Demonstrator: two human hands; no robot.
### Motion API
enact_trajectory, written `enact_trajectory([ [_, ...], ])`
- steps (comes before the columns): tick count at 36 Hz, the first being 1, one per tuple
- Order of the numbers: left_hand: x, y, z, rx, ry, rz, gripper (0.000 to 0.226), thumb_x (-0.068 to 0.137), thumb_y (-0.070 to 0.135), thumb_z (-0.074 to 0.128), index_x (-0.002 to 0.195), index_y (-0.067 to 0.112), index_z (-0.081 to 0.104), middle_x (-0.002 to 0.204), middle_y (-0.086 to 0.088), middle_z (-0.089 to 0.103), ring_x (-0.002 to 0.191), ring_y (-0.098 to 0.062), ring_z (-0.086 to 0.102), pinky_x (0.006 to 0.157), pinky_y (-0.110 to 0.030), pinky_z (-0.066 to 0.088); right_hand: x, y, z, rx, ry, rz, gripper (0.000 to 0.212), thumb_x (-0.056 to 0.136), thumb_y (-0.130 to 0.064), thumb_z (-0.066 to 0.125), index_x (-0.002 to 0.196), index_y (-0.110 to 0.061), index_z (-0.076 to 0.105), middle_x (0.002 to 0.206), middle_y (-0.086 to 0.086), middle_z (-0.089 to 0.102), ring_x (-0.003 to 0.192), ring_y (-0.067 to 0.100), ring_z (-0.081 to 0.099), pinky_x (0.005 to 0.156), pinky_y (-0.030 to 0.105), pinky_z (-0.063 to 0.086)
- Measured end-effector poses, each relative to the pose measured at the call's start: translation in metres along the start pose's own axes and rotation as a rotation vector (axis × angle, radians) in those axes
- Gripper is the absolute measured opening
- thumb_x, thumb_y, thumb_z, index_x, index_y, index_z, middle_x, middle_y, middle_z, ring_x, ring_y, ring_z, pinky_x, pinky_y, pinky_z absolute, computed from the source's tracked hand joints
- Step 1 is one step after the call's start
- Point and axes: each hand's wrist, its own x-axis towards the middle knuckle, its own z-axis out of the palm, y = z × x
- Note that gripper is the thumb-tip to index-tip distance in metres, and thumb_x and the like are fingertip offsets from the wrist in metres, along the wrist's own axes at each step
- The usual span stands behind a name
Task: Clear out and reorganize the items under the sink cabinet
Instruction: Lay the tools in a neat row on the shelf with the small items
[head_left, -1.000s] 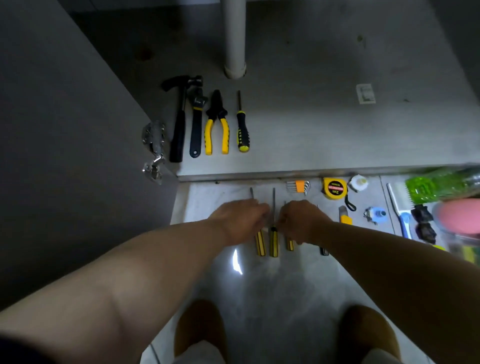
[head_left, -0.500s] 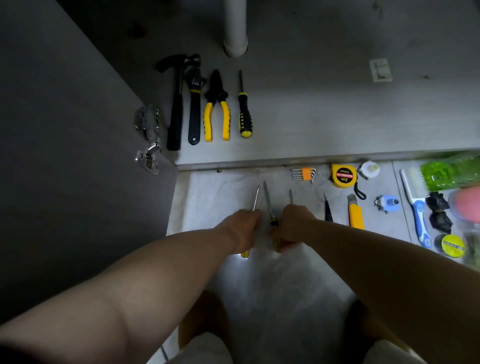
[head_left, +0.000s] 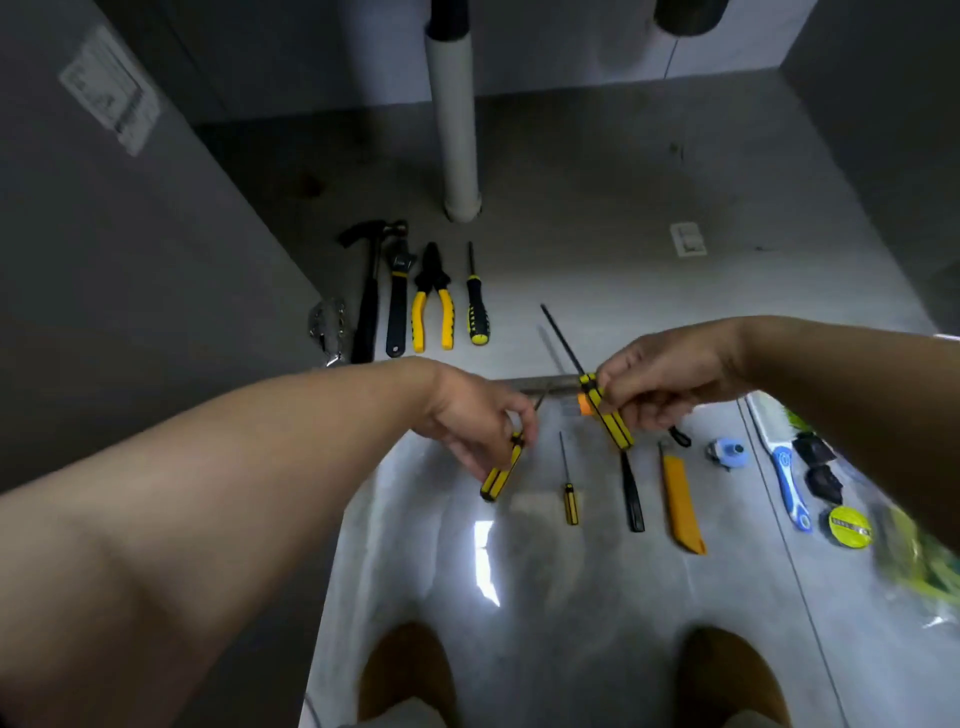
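My left hand (head_left: 480, 415) pinches a short yellow-and-black screwdriver (head_left: 501, 470) by its handle, above the tiled floor. My right hand (head_left: 670, 382) grips a longer yellow-and-black screwdriver (head_left: 605, 410), its dark shaft pointing up and left over the cabinet's front edge. Both are lifted off the floor. On the cabinet floor (head_left: 597, 249) lie a hammer (head_left: 370, 291), a wrench (head_left: 399, 296), yellow pliers (head_left: 432, 306) and a black-and-yellow screwdriver (head_left: 475, 304) in a row.
On the tiles lie a small screwdriver (head_left: 569, 491), a black tool (head_left: 632, 493), a yellow utility knife (head_left: 681, 506), a blue brush (head_left: 789, 483), a yellow tape roll (head_left: 848, 526) and black clips (head_left: 820, 467). A white drain pipe (head_left: 454, 119) stands in the cabinet. The open door (head_left: 130, 249) is at left.
Both hands have lifted off the floor, each holding a screwdriver, and moved apart. The view has tilted up toward the cabinet interior.
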Motion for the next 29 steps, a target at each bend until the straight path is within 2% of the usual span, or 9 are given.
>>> enact_trajectory([
  [3,-0.002,0.014,-0.009,-0.094,0.188,0.129,0.035,0.090,-0.005,0.065,0.118,0.016,0.062,0.092,-0.008,0.055,0.080,-0.018,0.061,0.072,-0.026,0.059,0.001,-0.008,-0.006,0.115,0.152,-0.113,0.012,0.092,-0.020,0.068,0.082,-0.018,0.064,0.077,0.006,0.065,0.059,0.012,0.065,0.049,0.019,0.051],
  [7,0.014,0.020,-0.017,-0.095,0.623,0.285,0.031,0.085,-0.003,0.066,0.111,0.015,0.067,0.076,-0.003,0.056,0.058,-0.008,0.051,0.055,-0.020,0.046,0.019,-0.015,-0.006,0.261,0.441,-0.190,0.011,0.092,-0.026,0.070,0.089,-0.016,0.067,0.073,0.008,0.069,0.060,0.014,0.070,0.047,0.020,0.052],
  [9,0.025,0.021,-0.023,-0.041,0.808,0.308,0.032,0.086,0.002,0.067,0.113,0.021,0.069,0.082,0.003,0.057,0.064,-0.007,0.054,0.057,-0.015,0.045,0.032,-0.017,-0.005,0.300,0.527,-0.204,0.014,0.092,-0.025,0.071,0.091,-0.012,0.065,0.075,0.015,0.072,0.065,0.021,0.075,0.047,0.022,0.055],
  [11,0.035,0.022,-0.028,0.059,0.955,0.316,0.035,0.088,0.006,0.067,0.120,0.021,0.068,0.098,0.004,0.062,0.084,-0.012,0.059,0.072,-0.017,0.047,0.045,-0.021,-0.004,0.338,0.601,-0.208,0.016,0.092,-0.023,0.071,0.090,-0.010,0.062,0.074,0.019,0.071,0.066,0.026,0.076,0.049,0.027,0.059],
  [14,0.046,0.026,-0.036,0.210,1.117,0.278,0.036,0.090,0.014,0.068,0.126,0.022,0.068,0.119,-0.001,0.069,0.109,-0.019,0.063,0.084,-0.018,0.043,0.066,-0.028,-0.005,0.318,0.718,-0.168,0.017,0.091,-0.023,0.073,0.091,-0.008,0.063,0.064,0.014,0.072,0.059,0.025,0.075,0.055,0.035,0.062],
  [16,0.054,0.029,-0.042,0.262,1.148,0.249,0.040,0.092,0.014,0.065,0.131,0.021,0.066,0.128,-0.006,0.066,0.117,-0.023,0.062,0.094,-0.023,0.048,0.080,-0.033,-0.007,0.265,0.768,-0.128,0.021,0.089,-0.026,0.074,0.090,-0.006,0.067,0.058,0.008,0.072,0.059,0.024,0.074,0.059,0.039,0.064],
  [20,0.064,0.034,-0.053,0.437,1.114,0.206,0.040,0.099,0.019,0.057,0.140,0.019,0.060,0.139,-0.016,0.056,0.130,-0.031,0.051,0.106,-0.032,0.042,0.106,-0.040,-0.010,0.050,0.908,-0.056,0.030,0.083,-0.039,0.073,0.092,-0.010,0.073,0.087,0.012,0.075,0.087,0.030,0.072,0.081,0.036,0.060],
  [24,0.068,0.035,-0.058,0.659,1.028,0.110,0.043,0.093,0.020,0.063,0.136,0.013,0.058,0.134,-0.020,0.050,0.125,-0.036,0.050,0.098,-0.036,0.044,0.121,-0.043,-0.007,-0.032,1.002,-0.003,0.035,0.082,-0.045,0.073,0.098,-0.013,0.070,0.099,0.012,0.071,0.094,0.031,0.068,0.077,0.029,0.052],
  [29,0.069,0.031,-0.059,0.712,0.932,0.106,0.043,0.088,0.022,0.072,0.126,0.008,0.057,0.133,-0.019,0.040,0.115,-0.035,0.054,0.100,-0.039,0.049,0.127,-0.036,0.003,-0.048,1.050,-0.037,0.024,0.086,-0.031,0.069,0.101,-0.013,0.065,0.105,0.012,0.067,0.096,0.033,0.065,0.077,0.032,0.050],
])
